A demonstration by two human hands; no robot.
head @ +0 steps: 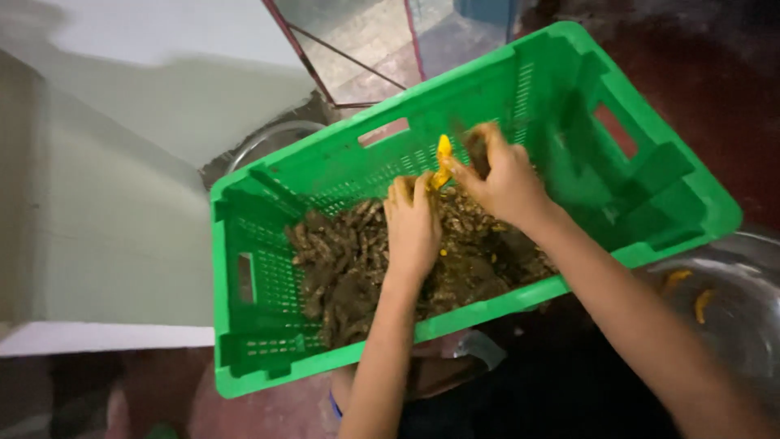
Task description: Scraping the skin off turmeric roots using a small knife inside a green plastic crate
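A small bright-yellow peeled root piece [443, 160] is pinched at its lower end between thumb and fingertips of the right hand [504, 180], just above centre of the frame. Its long axis stands near upright, tipped slightly, the free end pointing toward the far wall of the crate. The left hand [412, 223] lies just beside and below it, fingers pressed together and curled down onto the heap; whether anything is gripped beneath cannot be told. The piece sits between the two hands, nearer the right fingers, the left fingertips close to touching its base.

Below both hands a heap of muddy brown knobbly roots [349, 260] is spread across the floor of a tilted green perforated plastic crate [268, 333], filling the centre of the frame. At lower right a round metal basin [743, 325] is seen with a few orange-yellow pieces [703, 302] in it. A second metal rim [268, 138] shows at upper left behind the crate. No labels or signs are made out.
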